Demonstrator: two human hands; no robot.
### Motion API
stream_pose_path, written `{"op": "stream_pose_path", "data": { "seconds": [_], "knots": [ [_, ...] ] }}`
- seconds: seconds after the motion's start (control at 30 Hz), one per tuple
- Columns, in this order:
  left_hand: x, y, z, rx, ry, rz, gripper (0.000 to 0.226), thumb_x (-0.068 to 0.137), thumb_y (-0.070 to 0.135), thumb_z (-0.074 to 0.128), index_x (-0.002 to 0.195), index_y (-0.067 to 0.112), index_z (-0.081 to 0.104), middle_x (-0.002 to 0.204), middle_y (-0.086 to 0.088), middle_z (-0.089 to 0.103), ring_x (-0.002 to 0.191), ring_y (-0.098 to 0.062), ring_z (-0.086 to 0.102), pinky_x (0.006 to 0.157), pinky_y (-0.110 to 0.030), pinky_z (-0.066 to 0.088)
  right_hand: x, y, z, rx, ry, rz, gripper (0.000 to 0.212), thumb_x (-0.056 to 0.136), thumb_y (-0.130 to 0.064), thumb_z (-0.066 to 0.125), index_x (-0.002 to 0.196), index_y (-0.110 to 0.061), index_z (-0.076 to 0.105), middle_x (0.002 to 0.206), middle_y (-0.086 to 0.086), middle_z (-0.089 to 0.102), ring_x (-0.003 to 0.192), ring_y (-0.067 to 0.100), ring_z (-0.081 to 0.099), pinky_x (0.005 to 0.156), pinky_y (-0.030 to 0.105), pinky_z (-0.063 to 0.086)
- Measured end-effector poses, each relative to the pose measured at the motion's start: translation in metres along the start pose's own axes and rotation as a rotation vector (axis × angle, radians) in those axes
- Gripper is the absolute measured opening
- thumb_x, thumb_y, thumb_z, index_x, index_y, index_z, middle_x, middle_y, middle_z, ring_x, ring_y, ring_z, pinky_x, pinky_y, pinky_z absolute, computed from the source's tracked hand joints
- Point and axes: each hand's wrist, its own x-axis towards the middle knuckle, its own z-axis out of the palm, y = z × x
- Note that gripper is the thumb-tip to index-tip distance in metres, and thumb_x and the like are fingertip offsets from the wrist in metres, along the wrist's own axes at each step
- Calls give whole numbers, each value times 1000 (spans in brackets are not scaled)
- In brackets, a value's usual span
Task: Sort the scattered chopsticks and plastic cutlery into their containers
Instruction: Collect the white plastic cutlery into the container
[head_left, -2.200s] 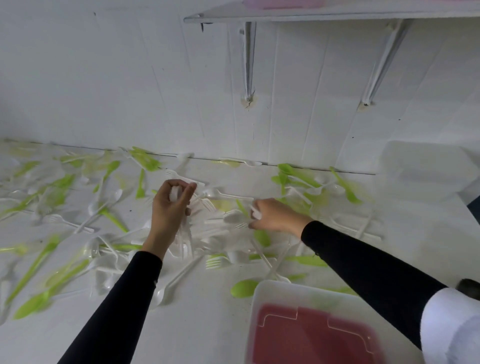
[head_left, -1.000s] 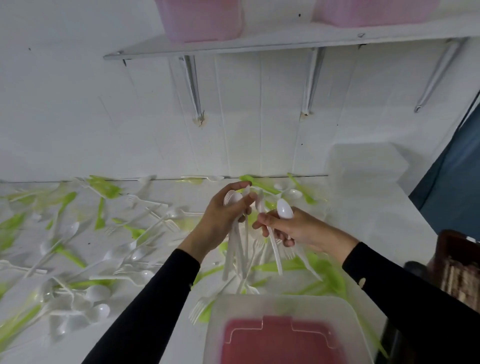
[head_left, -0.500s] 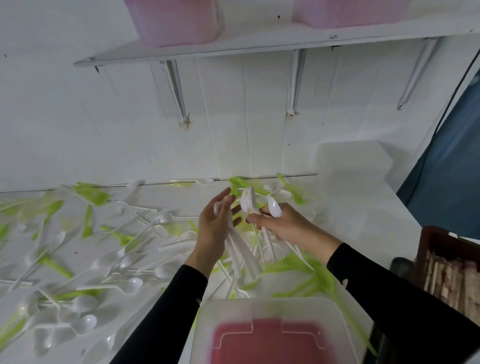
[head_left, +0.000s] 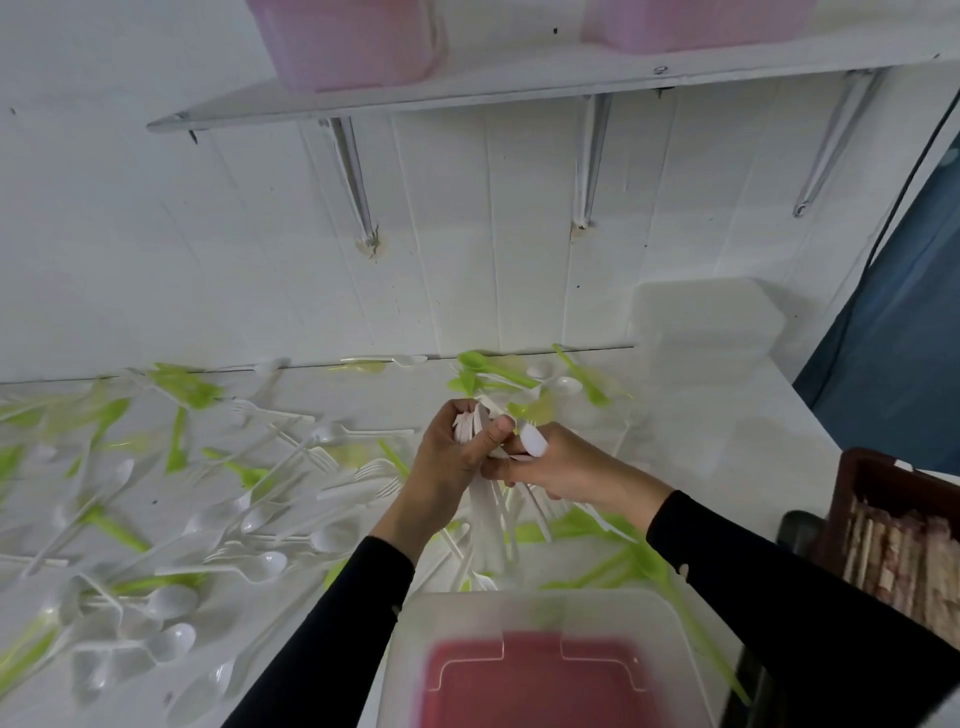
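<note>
My left hand (head_left: 447, 462) is closed around a bundle of white plastic cutlery (head_left: 491, 525), handles hanging down above the table. My right hand (head_left: 566, 470) touches the left and pinches a white plastic spoon (head_left: 534, 440) against the bundle. Below them stands a clear plastic container (head_left: 545, 608) with a red bottom, at the table's near edge. White and green plastic spoons and forks (head_left: 218, 499) lie scattered over the white table (head_left: 727, 441). At the right edge a dark brown tray (head_left: 878, 478) holds wooden chopsticks (head_left: 904, 561).
A white wall rises right behind the table. A wall shelf (head_left: 467, 93) on metal brackets carries two pink containers (head_left: 353, 41). A translucent lidded box (head_left: 706, 322) stands at the back right. A dark blue surface (head_left: 904, 332) lies beyond the table's right edge.
Both hands lifted white cutlery off the table and came together. The right hand's spoons have joined the bundle in the left hand; the view shifted right and up.
</note>
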Motion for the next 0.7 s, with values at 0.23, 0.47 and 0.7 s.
{"op": "stream_pose_path", "data": {
  "seconds": [0.23, 0.47, 0.7],
  "knots": [
    [6, 11, -11, -168, 212, 145, 36, 79, 27, 72, 111, 13, 65, 79, 5, 65, 74, -21, 63, 71, -41, 59, 7, -12, -6, 528, 109, 83, 17, 95, -3, 44, 105, -14, 50, 87, 8, 48, 54, 9, 36, 47, 23, 30],
    [2, 9, -8, -82, 59, 16, 36, 71, 20, 77, 103, 9, 62, 90, -8, 67, 81, -23, 65, 66, -28, 56, 11, -7, -20, 757, 50, -37, 15, 94, 2, 56, 102, -4, 67, 104, 3, 67, 81, 9, 65, 78, 28, 57],
    [0, 5, 7, -110, -57, 24, 37, 77, 21, 72, 112, 11, 64, 94, -6, 67, 80, -16, 65, 67, -24, 55, 9, -5, -17, 571, 89, 60, 24, 88, -22, 72, 73, -17, 53, 58, -5, 52, 48, 3, 45, 41, 16, 28]
  ]
}}
